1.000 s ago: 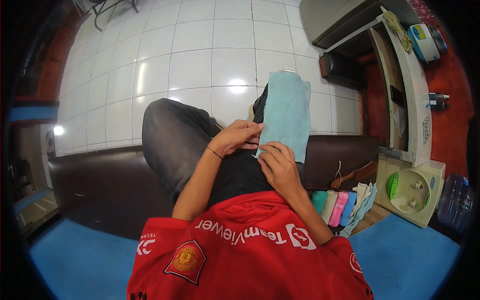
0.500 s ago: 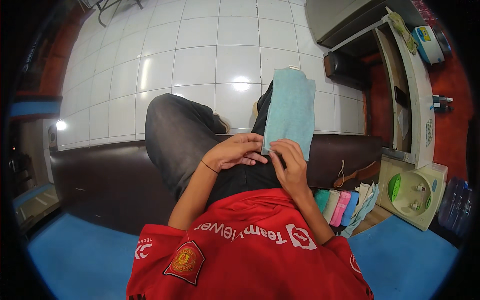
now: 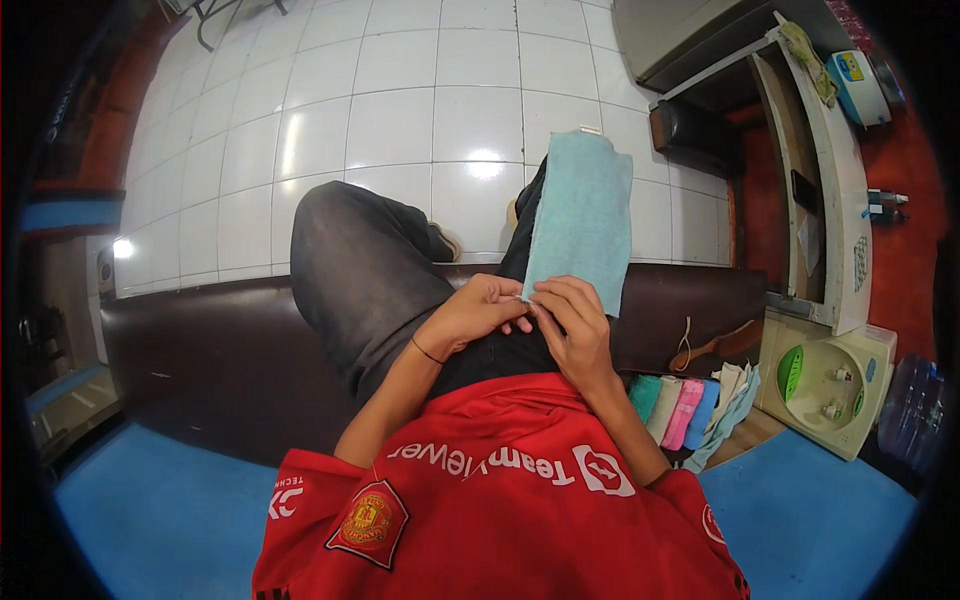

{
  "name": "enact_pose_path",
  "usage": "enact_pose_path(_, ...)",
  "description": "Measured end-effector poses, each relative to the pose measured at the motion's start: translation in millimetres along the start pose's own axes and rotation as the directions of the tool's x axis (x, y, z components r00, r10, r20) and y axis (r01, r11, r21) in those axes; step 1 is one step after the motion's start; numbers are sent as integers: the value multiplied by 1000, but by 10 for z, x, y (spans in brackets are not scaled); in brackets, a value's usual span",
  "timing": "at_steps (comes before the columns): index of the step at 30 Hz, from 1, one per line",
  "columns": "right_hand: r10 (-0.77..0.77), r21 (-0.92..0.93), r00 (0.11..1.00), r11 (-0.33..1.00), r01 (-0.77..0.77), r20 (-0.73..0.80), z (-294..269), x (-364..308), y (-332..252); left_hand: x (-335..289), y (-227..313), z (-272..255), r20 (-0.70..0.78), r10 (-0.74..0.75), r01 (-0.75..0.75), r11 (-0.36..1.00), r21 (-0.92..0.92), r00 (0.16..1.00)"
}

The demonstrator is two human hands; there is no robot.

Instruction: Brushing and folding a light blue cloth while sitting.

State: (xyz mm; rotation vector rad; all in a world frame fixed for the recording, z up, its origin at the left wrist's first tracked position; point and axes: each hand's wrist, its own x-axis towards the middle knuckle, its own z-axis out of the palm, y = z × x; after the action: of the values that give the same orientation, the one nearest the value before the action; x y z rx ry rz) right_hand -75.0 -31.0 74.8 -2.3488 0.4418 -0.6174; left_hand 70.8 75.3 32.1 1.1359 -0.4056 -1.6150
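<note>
Currently a light blue towel [image 3: 582, 215], laid along the right leg, is pinched at its near edge by left hand [image 3: 478, 312] and right hand [image 3: 574, 325]; folded cloths [image 3: 690, 410] are stacked nearby.

1. One light blue cloth [image 3: 582, 215] is lying flat on the person's leg.
2. Two hands are touching its near edge: the left hand [image 3: 472, 318] and the right hand [image 3: 575, 330].
3. About five folded cloths [image 3: 690, 412] are sitting in a row beside the person, in green, cream, pink and blue.
4. One thin black band [image 3: 427, 351] is going around the left wrist.
</note>
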Motion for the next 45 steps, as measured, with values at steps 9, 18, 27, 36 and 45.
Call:
enact_pose_path(9,-11,-7,1000,1000,11,21,-5,-1,26,-56,55,-76,134,-8,13,999,-36,991)
enact_pose_path(18,5,3,998,1000,-6,60,-28,1,29,-38,32,-88,102,-49,61,991,-118,994)
enact_pose_path(27,229,-407,969,897,-173,94,-60,109,240,-7,9,23,-78,-63,76,981,177,995)
enact_pose_path(36,529,-393,840,802,-450,118,-70,927,1042,6,47,29,-113,-43,71,962,262,993)
enact_pose_path(45,254,-290,964,931,-221,80,-28,665,933,489,400,316,-130,747,-242,368,898,653)
